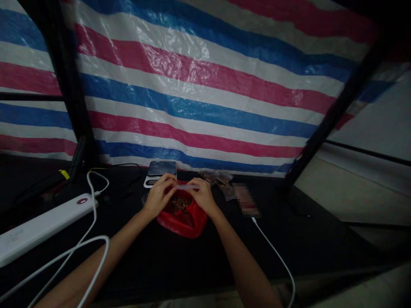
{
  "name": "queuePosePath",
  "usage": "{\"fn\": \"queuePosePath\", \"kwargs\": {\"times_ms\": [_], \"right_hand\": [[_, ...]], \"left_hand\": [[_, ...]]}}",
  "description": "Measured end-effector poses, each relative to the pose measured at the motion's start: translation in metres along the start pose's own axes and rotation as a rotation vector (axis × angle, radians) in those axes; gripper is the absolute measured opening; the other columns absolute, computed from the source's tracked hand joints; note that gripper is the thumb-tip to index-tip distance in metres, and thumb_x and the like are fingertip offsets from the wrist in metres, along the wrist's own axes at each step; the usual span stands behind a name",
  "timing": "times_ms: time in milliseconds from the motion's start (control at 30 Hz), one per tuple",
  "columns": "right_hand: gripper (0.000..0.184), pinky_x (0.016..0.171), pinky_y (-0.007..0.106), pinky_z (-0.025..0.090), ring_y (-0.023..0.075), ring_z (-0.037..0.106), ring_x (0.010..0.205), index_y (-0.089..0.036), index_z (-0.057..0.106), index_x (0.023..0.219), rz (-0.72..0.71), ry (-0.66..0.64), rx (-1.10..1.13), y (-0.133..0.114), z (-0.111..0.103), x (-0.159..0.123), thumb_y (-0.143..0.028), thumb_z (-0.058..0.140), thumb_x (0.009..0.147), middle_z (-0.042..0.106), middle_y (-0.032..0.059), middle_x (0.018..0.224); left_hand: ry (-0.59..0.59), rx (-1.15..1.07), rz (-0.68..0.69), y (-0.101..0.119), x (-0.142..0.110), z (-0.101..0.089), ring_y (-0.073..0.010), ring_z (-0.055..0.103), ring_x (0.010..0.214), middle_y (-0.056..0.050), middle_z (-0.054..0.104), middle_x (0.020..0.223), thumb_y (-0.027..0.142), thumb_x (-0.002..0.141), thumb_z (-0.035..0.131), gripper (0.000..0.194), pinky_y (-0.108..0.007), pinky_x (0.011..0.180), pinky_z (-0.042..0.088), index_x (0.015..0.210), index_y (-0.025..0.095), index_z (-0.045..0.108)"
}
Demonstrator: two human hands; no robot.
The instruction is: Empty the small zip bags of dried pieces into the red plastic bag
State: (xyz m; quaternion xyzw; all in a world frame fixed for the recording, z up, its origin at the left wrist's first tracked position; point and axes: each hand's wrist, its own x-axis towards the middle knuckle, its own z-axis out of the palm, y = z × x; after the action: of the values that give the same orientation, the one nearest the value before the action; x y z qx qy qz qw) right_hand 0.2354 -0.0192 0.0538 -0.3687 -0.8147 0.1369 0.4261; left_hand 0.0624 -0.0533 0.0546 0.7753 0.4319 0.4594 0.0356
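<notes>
My left hand (159,196) and my right hand (203,196) meet above a red plastic bag (189,223), and their fingertips pinch a translucent plastic strip (186,186) between them. The bag lies open on the black table (205,256), directly under my hands. Brown pieces (178,204) fill its inside, and I cannot tell what they are. Just behind my left hand stands a flat digital scale (159,173) with a dark top.
Clear bags of brown matter (216,179) lie behind my right hand, beside a pixelated patch (245,200). A white power strip (41,226) and white cables (94,201) lie to the left. A striped tarp (192,94) hangs behind the table.
</notes>
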Motion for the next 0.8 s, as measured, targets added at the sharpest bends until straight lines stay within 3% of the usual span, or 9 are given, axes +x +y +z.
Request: {"fn": "queuePosePath", "kwargs": {"times_ms": [300,500,667,800], "right_hand": [[0.009,0.067,0.022,0.038,0.0133,0.056,0.073,-0.021,0.064,0.076,-0.018,-0.129,-0.036,0.004,-0.003,-0.003,-0.028,0.058,0.075,0.064,-0.0006,0.077],[0.009,0.067,0.021,0.037,0.0124,0.056,0.075,-0.020,0.064,0.078,-0.041,-0.139,0.034,-0.001,-0.004,-0.004,-0.020,0.055,0.075,0.063,-0.0013,0.079],[0.014,0.066,0.022,0.039,0.0124,0.055,0.071,-0.018,0.065,0.074,0.002,-0.131,0.204,-0.003,-0.005,-0.003,-0.015,0.051,0.073,0.062,-0.0009,0.074],[0.013,0.063,0.024,0.042,0.0140,0.055,0.066,-0.017,0.066,0.069,0.119,-0.083,0.439,-0.002,-0.006,0.001,-0.024,0.054,0.071,0.062,0.0001,0.066]], "left_hand": [[-0.212,0.134,-0.022,-0.004,-0.006,0.008,-0.0171,0.057,0.081,-0.004,0.060,0.088,0.030,0.084,0.039,0.022,-0.027,0.073,0.043,0.094,0.018,0.053],[-0.276,0.166,-0.010,-0.003,-0.005,0.003,-0.0173,0.059,0.078,-0.004,0.062,0.086,0.020,0.082,0.037,0.019,-0.026,0.068,0.042,0.090,0.018,0.054],[-0.226,0.051,-0.054,-0.002,-0.005,0.004,-0.0173,0.058,0.076,-0.003,0.061,0.083,0.019,0.080,0.037,0.018,-0.027,0.067,0.041,0.088,0.019,0.054],[-0.159,-0.109,-0.165,0.005,0.002,0.000,-0.0171,0.057,0.073,-0.002,0.061,0.078,0.023,0.080,0.039,0.019,-0.027,0.068,0.042,0.089,0.018,0.056]]}}
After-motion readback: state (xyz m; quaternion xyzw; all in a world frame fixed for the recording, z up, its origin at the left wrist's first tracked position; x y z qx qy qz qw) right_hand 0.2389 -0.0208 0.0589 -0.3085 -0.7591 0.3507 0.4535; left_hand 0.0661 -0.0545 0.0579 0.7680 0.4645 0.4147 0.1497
